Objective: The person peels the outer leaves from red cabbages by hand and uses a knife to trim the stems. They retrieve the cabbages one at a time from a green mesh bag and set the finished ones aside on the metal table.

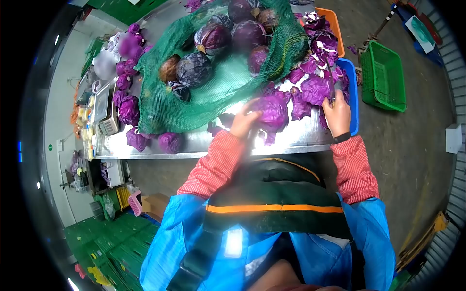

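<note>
My left hand (244, 119) grips the near left side of a purple cabbage (273, 110) at the table's front edge, blurred by motion. In my right hand (337, 115) is a knife (332, 80), its thin dark blade pointing away from me over loose leaves. Purple cabbage leaves (302, 107) lie between the two hands. Beyond my left hand a green mesh sack (223, 94) is spread on the metal table, with several whole cabbages (212, 39) on it, some with brown or dull outer leaves.
A blue crate (354, 99) and an orange crate (331, 24) stand at the table's right edge, with leaves heaped beside them. Further right, a green crate (383, 77) rests on a trolley. Several peeled cabbages (129, 110) and a scale (104, 109) are on the left.
</note>
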Demonstrator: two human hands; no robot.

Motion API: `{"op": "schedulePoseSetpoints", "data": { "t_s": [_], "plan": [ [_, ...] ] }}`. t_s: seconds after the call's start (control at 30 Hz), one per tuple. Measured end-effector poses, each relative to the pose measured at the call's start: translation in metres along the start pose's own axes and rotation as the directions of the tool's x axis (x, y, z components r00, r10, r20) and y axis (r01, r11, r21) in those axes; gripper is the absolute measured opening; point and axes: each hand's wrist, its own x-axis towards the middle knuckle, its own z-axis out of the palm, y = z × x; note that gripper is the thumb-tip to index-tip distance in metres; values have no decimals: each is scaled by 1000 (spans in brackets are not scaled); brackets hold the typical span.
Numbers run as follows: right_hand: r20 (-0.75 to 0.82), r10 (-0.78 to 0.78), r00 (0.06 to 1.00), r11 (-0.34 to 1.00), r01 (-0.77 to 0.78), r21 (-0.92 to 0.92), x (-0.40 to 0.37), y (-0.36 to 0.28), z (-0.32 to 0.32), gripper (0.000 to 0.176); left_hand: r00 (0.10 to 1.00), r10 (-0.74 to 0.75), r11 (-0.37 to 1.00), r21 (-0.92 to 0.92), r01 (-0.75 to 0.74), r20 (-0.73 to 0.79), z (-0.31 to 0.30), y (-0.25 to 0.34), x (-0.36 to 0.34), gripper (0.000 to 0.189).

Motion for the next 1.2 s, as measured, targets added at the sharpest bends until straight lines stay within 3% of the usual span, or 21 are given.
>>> {"op": "schedulePoseSetpoints", "data": {
  "t_s": [0.1, 0.17, 0.23, 0.27, 0.37, 0.4, 0.43, 0.5, 0.6, 0.7, 0.73, 0.77, 0.8, 0.9, 0.93, 1.03, 1.07, 1.2],
  "plan": [
    [62, -302, 951, 951, 296, 93, -7, -12, -4, 51, 995, 46, 990, 128, -56, 83, 5, 5, -4, 52],
    [415, -312, 854, 950, 276, 146, -17, -58, -19, 57, 979, 71, 974, 198, -109, 190, 12, 11, -5, 52],
    [530, -353, 771, 935, 311, 171, -21, -70, -10, 58, 968, 28, 989, 133, -62, 249, 24, 26, -11, 51],
    [421, -449, 788, 891, 361, 276, -18, -64, -3, 57, 966, 18, 988, 141, -56, 259, 25, 28, -11, 51],
    [378, -500, 779, 842, 334, 425, -15, -62, -3, 55, 949, 80, 971, 192, -143, 304, 19, 17, -5, 49],
    [502, -433, 749, 878, 224, 424, -13, -69, -14, 57, 948, 77, 972, 187, -140, 310, 18, 17, -7, 48],
    [446, -438, 781, 766, 63, 640, -16, -58, 0, 54, 949, 81, 971, 189, -143, 303, 16, 13, -6, 47],
    [294, -472, 831, 802, 266, 535, -20, -55, 0, 41, 968, 30, 995, 85, -53, 251, 16, 7, -10, 47],
    [431, -458, 778, 870, 293, 396, -23, -62, -8, 26, 950, 43, 979, 175, -101, 309, 10, 4, -11, 48],
    [511, -250, 822, 784, -137, 605, -18, -39, -12, 25, 944, 56, 998, -44, -44, 326, 9, 5, -16, 51],
    [493, -165, 854, 745, -220, 630, -16, -39, -22, 20, 940, 34, 978, -205, 39, 340, 7, 2, -16, 52],
    [558, -70, 827, 726, -341, 597, -12, -37, -35, 17, 933, 15, 926, -357, 122, 358, 4, -2, -14, 52],
    [525, -39, 850, 669, -367, 646, -11, -30, -34, 15, 925, 3, 844, -497, 202, 381, 3, -3, -13, 53],
    [398, 70, 915, 542, -370, 755, -11, -22, -27, 12, 919, -17, 714, -638, 286, 393, 7, -2, -18, 53],
    [351, 111, 930, 508, -356, 784, -12, -22, -25, 11, 966, -140, 721, -646, 251, 219, 18, 6, -21, 52],
    [287, 150, 946, 422, -324, 847, -13, -28, -25, 9, 965, -177, 639, -723, 260, 191, 22, 4, -13, 51],
    [286, 146, 947, 385, -321, 865, -14, -32, -27, 8, 944, -183, 566, -755, 330, 275, 25, 5, -7, 49],
    [264, 158, 951, 327, -303, 895, -17, -45, -43, 9, 945, -150, 565, -759, 323, 291, 31, 17, -15, 43]
  ]
}}
